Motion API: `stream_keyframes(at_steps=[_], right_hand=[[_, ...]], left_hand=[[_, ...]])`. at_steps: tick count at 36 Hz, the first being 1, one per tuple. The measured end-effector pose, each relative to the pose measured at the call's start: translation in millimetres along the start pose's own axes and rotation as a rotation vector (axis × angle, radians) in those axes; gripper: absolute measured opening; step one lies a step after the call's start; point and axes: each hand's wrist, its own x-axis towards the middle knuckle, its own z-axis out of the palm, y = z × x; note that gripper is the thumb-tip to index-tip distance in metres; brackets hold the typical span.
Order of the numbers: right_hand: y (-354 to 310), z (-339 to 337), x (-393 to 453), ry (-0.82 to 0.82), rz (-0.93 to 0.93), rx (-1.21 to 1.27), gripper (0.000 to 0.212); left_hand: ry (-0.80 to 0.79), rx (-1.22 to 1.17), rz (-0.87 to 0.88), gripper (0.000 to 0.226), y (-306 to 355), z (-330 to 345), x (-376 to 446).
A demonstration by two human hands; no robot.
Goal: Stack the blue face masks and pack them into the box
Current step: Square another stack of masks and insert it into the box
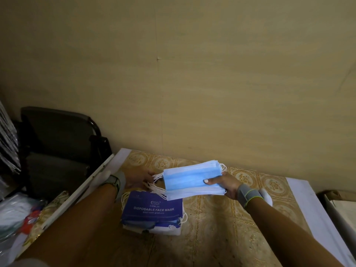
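Blue face masks (192,180), gathered into 1 neat stack, are held in the air above the worktop (221,218), just past the far edge of the box (152,211). The right hand (224,185) has its grip pinching the stack at its right end, thumb on top of the uppermost mask and the other fingers underneath. The left hand (137,179) reaches in at the stack's left end, where the white ear loops (156,185) hang out; its fingers are among those loops, but whether that grip is pressed on them or merely spread against them cannot be told.

On the worktop, which has a patterned yellow covering, the dark blue box lies flat, printed "DISPOSABLE FACE MASK". More white loops poke out from its left and right sides. Both wrists wear grey bands. To the left, beyond the worktop's edge, stands a dark chair (57,143).
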Motion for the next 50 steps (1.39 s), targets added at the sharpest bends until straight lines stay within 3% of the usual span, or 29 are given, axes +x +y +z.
stream_keyframes(at_steps=[6,10,14,17,23,26,29,31,33,35,39,43,50], right_hand=[[-1.4,3.8,0.7,-0.004,-0.028,0.084,0.022],[-1.5,1.2,-1.4,0.011,-0.049,0.118,0.029],[-0.5,-1.3,-1.7,0.042,-0.063,0.09,0.039],[-0.5,0.0,-3.3,0.032,-0.078,0.093,0.032],[-0.2,4.0,-2.2,0.033,-0.069,0.094,0.035],[0.1,6.1,-2.0,0.015,-0.06,0.095,0.035],[0.4,8.9,-1.0,-0.016,-0.045,0.1,0.033],[1.3,9.4,0.4,-0.029,-0.039,0.113,0.033],[0.5,11.5,1.3,-0.044,-0.036,0.128,0.033],[-0.4,13.7,1.2,-0.06,-0.027,0.135,0.032],[0.2,20.0,2.6,-0.113,-0.006,0.13,0.035],[3.6,34.3,6.0,-0.123,0.047,0.029,0.034],[22.2,77.6,22.8,0.012,0.078,-0.131,0.008]], left_hand=[[-0.014,0.114,0.063,0.03,-3.7,2.2,-7.9],[0.004,0.472,0.077,0.063,-9.6,6.3,-13.9],[-0.056,0.699,-0.094,0.102,-20.2,16.5,-11.5],[-0.121,0.847,-0.177,0.112,-33.4,21.4,-5.3],[-0.037,1.172,-0.16,0.12,-54.3,27.7,-1.7],[-0.056,1.119,-0.045,0.117,-55.1,24.9,-1.9],[-0.077,0.966,0.05,0.089,-48.4,17.9,-2.5],[-0.047,0.904,0.069,0.092,-45.2,15.2,-2.3],[0.042,0.912,0.088,0.085,-40.3,10.5,-4.3],[0.167,0.935,0.104,0.063,-32.5,4.1,-12.6],[0.425,0.615,0.182,0.04,-24.6,-8.3,-17.3],[0.479,0.359,0.148,0.033,-19.2,-15.0,-9.7],[0.537,0.296,0.223,0.031,-12.5,-15.7,3.0]])
